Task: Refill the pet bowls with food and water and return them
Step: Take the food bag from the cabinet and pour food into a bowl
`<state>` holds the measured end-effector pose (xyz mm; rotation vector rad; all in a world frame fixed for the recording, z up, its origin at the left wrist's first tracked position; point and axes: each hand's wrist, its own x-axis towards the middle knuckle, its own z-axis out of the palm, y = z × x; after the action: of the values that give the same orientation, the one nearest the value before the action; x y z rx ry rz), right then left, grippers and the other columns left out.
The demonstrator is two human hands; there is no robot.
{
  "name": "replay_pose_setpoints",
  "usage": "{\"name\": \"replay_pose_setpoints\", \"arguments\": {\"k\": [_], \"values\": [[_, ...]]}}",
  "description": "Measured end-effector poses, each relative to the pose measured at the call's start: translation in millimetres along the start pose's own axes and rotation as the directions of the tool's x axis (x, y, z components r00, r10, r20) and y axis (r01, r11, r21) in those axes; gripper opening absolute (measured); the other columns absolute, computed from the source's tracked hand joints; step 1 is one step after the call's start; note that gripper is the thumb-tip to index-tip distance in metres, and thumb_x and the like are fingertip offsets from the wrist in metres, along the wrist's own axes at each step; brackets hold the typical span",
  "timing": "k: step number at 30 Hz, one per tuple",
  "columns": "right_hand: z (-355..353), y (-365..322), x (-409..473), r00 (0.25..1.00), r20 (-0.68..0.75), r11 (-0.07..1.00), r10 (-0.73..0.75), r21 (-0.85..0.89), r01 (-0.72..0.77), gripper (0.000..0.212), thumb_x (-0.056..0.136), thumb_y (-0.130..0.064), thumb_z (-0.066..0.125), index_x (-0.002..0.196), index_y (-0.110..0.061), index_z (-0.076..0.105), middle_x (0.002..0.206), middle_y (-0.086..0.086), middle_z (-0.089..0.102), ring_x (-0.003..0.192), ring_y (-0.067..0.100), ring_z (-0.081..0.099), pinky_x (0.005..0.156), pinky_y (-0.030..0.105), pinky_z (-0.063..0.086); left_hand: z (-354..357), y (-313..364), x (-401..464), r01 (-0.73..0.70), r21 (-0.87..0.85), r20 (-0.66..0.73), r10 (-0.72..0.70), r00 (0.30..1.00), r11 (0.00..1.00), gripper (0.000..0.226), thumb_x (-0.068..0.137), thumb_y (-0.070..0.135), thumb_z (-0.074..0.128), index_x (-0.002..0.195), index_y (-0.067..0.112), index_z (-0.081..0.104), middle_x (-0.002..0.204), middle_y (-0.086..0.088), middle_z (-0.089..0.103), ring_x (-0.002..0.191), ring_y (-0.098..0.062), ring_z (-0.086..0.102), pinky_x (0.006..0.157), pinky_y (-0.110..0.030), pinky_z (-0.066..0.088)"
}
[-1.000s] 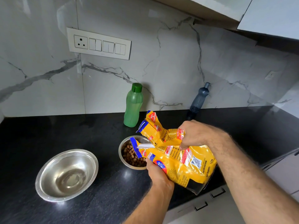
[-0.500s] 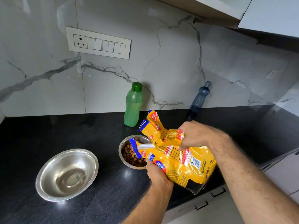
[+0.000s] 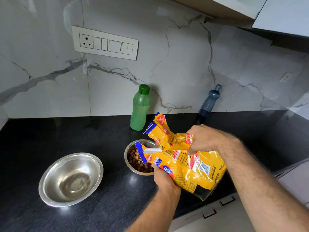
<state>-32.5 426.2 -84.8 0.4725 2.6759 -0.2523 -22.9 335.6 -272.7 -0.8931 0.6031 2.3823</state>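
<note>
Bright, even kitchen light from above me.
Glare spots shine on the black counter (image 3: 103, 213) and inside the empty steel bowl (image 3: 71, 179); the cabinets (image 3: 282, 15) shade the right corner, wall lines bow at the edges, my right forearm (image 3: 260, 186) blurs slightly.

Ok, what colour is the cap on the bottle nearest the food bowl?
Dark green cap, clearest in the head view.

On the yellow food bag (image 3: 189, 171), "New & Improved" was read on a red patch near the torn top, "1.2 kg" and part of "DOG NUTRITION" beside a QR code on its side. The remaining print was too small to be read.
</note>
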Motion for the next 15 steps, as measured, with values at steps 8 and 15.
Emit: {"name": "replay_pose_setpoints", "arguments": {"k": [8,15], "values": [[-2.3,-2.8,-7.1,1.000,-0.010,1.000,-0.012,-0.026,0.012,0.020,0.081,-0.026,0.088,0.095,-0.020,0.075,0.089,-0.002,0.079,0.078,0.015,0.078,0.079,0.042,0.066,-2.2,-7.2,-1.7,-0.014,-0.030,-0.001,0.014,1.000,0.999,0.047,0.101,0.056,0.042,0.113,0.019,0.068,0.104,-0.009,0.077,0.102,-0.033,0.070,0.098,-0.059,0.051],[0.0,-10.7,-13.9,0.998,-0.026,0.994,-0.050,-0.100,0.047,0.019,0.080,-0.027,0.088,0.091,-0.021,0.073,0.088,-0.003,0.077,0.078,0.014,0.077,0.078,0.041,0.066,-3.6,-13.2,-12.7,-0.029,-0.107,0.109,0.041,0.993,0.994,0.061,0.095,0.067,0.039,0.123,0.020,0.066,0.108,-0.011,0.076,0.107,-0.036,0.069,0.099,-0.059,0.050]]}}
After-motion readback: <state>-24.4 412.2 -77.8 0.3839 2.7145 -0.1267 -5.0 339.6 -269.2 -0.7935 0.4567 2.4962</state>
